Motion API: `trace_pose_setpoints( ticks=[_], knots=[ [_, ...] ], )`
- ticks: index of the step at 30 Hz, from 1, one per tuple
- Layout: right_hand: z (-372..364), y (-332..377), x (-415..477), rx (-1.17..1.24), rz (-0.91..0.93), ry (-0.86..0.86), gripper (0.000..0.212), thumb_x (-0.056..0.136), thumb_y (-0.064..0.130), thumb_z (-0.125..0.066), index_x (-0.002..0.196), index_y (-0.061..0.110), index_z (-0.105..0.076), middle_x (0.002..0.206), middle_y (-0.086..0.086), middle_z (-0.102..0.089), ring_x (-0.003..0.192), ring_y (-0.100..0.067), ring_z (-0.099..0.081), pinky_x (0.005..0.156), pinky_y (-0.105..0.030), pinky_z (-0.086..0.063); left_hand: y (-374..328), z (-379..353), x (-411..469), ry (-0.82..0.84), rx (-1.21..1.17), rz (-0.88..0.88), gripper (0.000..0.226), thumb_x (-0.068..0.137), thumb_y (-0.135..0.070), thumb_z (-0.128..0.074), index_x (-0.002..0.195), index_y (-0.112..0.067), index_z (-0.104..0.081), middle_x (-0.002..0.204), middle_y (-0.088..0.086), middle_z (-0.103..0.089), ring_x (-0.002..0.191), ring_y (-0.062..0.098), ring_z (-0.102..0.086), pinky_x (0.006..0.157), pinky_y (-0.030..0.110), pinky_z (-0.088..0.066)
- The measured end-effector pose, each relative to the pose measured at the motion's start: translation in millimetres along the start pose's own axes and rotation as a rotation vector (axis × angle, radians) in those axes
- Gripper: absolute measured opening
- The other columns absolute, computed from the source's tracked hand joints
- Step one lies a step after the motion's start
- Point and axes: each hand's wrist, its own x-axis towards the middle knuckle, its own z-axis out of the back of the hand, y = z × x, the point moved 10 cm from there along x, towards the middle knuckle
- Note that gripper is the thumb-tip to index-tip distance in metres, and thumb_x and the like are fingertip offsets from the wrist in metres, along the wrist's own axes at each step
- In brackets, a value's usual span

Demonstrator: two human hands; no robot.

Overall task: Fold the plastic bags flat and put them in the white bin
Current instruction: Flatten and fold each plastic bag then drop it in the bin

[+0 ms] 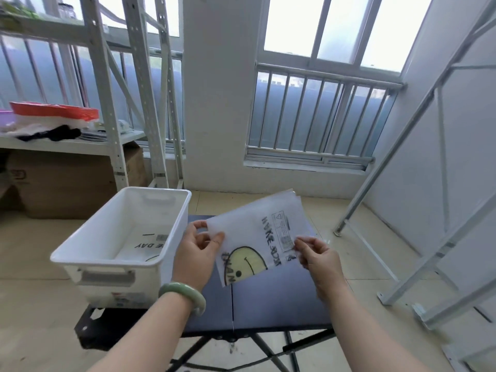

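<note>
Tiled-floor room, barred windows (316,114) along the far wall, white pillar (217,89) between them. Grey metal shelving (106,103) at left, red and white items on one shelf, cardboard box (61,181) beneath. Dark folding surface (268,299) in the foreground. White bin (107,226) standing on the left part of the surface, open-topped, handle slot facing the camera. Plastic bag (257,237), translucent white, flat, printed with a yellow smiley face and black lettering (print upside down from this view), held tilted in the air above the surface, just right of the bin. Second printed bag (146,247) lying flat in the bottom of the bin. Left hand (196,253) pinching the held bag's left edge between thumb and fingers. Right hand (316,259) pinching its right edge beside a printed label, fingers curled. Green bangle (185,294) on the left wrist.
</note>
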Motion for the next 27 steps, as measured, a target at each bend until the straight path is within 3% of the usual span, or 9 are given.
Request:
trace_pose_setpoints(
  ticks=[5,8,12,15,18,22,24,26,27],
  knots=[
    [-47,71,3,-0.055,0.122,0.104,0.001,0.088,0.006,-0.064,0.087,0.007,-0.064,0.063,-0.006,-0.053,0.048,-0.01,-0.046,0.046,-0.018,-0.04,-68,45,9,-0.004,0.308,-0.293,0.043,0.085,-0.018,-0.066,0.115,-0.036,-0.042,0.075,0.003,-0.058,0.057,0.01,-0.056,0.058,0.028,-0.047],
    [-91,115,3,-0.143,0.236,0.167,0.016,0.092,-0.001,-0.053,0.098,0.011,-0.061,0.072,-0.007,-0.055,0.054,-0.01,-0.054,0.052,-0.018,-0.048,-97,71,12,0.027,0.511,-0.393,0.023,0.087,-0.016,-0.063,0.103,-0.031,-0.056,0.066,-0.005,-0.055,0.049,0.0,-0.051,0.052,0.015,-0.038],
    [-158,160,-3,-0.231,0.406,0.217,0.028,0.092,-0.005,-0.047,0.1,0.022,-0.05,0.077,-0.01,-0.052,0.061,-0.016,-0.058,0.06,-0.025,-0.052,-114,115,22,-0.02,0.705,-0.45,0.016,0.086,-0.016,-0.064,0.089,-0.031,-0.066,0.094,-0.01,-0.06,0.066,0.004,-0.056,0.061,0.009,-0.037],
    [-203,174,-6,-0.341,0.505,0.203,0.029,0.092,-0.001,-0.047,0.083,0.026,-0.052,0.081,-0.011,-0.058,0.066,-0.018,-0.061,0.067,-0.034,-0.054,-102,140,34,-0.035,0.854,-0.332,0.015,0.089,-0.021,-0.059,0.097,-0.032,-0.065,0.101,-0.009,-0.061,0.082,0.01,-0.056,0.071,0.023,-0.039],
    [-246,172,-10,-0.503,0.593,0.206,0.028,0.091,0.001,-0.048,0.083,0.02,-0.066,0.091,-0.01,-0.065,0.081,-0.023,-0.064,0.08,-0.037,-0.054,-81,157,43,0.008,0.97,-0.174,0.02,0.091,-0.025,-0.052,0.104,-0.035,-0.063,0.107,-0.01,-0.062,0.089,0.009,-0.054,0.072,0.023,-0.039],
    [-289,147,-16,-0.782,0.647,0.267,0.03,0.089,0.001,-0.047,0.105,0.007,-0.071,0.109,-0.007,-0.067,0.102,-0.019,-0.06,0.091,-0.02,-0.044,-55,165,50,0.092,1.06,0.003,0.023,0.09,-0.024,-0.049,0.105,-0.035,-0.063,0.09,-0.012,-0.058,0.071,0.005,-0.053,0.058,0.02,-0.039],
    [-301,125,-12,-0.906,0.583,0.314,0.033,0.087,0.004,-0.045,0.107,0.009,-0.071,0.111,-0.007,-0.066,0.107,-0.021,-0.058,0.092,-0.022,-0.043,-43,164,53,0.137,1.065,0.06,0.023,0.089,-0.022,-0.05,0.104,-0.032,-0.064,0.086,-0.013,-0.056,0.067,0.002,-0.051,0.057,0.017,-0.039],
    [-307,101,-6,-1.04,0.494,0.356,0.03,0.083,0.006,-0.043,0.079,0.015,-0.072,0.088,-0.006,-0.066,0.095,-0.027,-0.056,0.079,-0.026,-0.046,-32,161,57,0.177,1.087,0.101,0.02,0.089,-0.023,-0.053,0.102,-0.03,-0.066,0.084,-0.014,-0.057,0.071,0.004,-0.053,0.065,0.018,-0.043],
    [-308,90,-4,-1.117,0.455,0.37,0.03,0.081,0.007,-0.041,0.06,0.017,-0.059,0.07,-0.004,-0.057,0.086,-0.029,-0.05,0.074,-0.027,-0.043,-27,160,59,0.203,1.106,0.12,0.018,0.088,-0.024,-0.054,0.1,-0.028,-0.067,0.083,-0.014,-0.058,0.074,0.005,-0.054,0.069,0.019,-0.045]
  ],
)
